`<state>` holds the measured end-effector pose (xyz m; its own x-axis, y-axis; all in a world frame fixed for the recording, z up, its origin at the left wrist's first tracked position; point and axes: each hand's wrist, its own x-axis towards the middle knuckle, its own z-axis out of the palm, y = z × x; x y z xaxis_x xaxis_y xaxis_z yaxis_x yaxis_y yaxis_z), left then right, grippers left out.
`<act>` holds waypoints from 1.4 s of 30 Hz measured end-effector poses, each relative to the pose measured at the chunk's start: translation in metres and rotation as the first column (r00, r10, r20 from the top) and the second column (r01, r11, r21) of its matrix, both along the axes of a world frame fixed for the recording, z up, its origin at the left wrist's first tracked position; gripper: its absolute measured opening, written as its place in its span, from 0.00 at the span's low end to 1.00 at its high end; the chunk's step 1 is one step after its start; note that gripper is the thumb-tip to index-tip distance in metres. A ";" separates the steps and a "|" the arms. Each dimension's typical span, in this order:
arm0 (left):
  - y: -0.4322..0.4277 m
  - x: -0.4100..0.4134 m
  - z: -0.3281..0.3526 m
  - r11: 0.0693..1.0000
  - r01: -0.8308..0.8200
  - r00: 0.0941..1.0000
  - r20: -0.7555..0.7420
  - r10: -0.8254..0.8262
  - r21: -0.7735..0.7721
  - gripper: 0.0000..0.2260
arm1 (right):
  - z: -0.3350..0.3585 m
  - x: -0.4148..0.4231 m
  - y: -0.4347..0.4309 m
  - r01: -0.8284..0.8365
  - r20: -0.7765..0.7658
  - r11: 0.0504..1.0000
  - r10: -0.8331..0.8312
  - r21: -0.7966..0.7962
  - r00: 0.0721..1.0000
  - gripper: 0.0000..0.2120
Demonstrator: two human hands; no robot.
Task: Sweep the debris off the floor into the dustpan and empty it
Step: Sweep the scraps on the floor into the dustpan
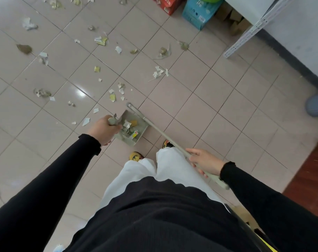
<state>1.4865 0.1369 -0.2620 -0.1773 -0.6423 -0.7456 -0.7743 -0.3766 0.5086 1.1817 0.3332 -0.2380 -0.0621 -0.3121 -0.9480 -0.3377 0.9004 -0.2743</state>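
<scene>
Debris point(101, 40), torn paper and yellowish scraps, lies scattered over the tiled floor point(218, 88), mostly to the left and far side, with the nearest bits just left of and beyond the dustpan. The left hand point(103, 130) is clenched round the dustpan's handle and holds the dustpan point(136, 116) low to the tiles, near the feet. A few scraps already sit inside it. Just right of the pan, the broom point(165, 137) slants from its head at the pan's far right edge back to the right hand point(203, 160), which grasps the stick near its upper end.

The sweeping step seems to be under way and only partly done: a small share is collected and most of the litter lies well apart from the pan. The next move likely calls for reaching the broom head out past the nearest scraps, to the left and far side, and drawing them toward the pan's open edge while the left hand keeps the pan steady against the floor.
</scene>
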 end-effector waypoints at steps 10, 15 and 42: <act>-0.069 -0.055 -0.006 0.997 -0.078 0.994 -0.078 0.077 -0.010 0.04 | -0.029 -0.062 -0.104 0.188 -0.143 0.959 -0.221 -0.211 0.965 0.26; -0.125 -0.110 -0.004 0.995 -0.100 0.994 -0.053 0.099 -0.024 0.08 | -0.056 -0.122 -0.195 0.160 -0.212 0.964 -0.205 -0.211 0.956 0.25; -0.211 -0.200 0.010 0.995 -0.101 0.995 -0.001 0.101 0.020 0.11 | -0.051 -0.167 -0.275 -0.085 -0.194 0.992 0.066 -0.089 0.979 0.27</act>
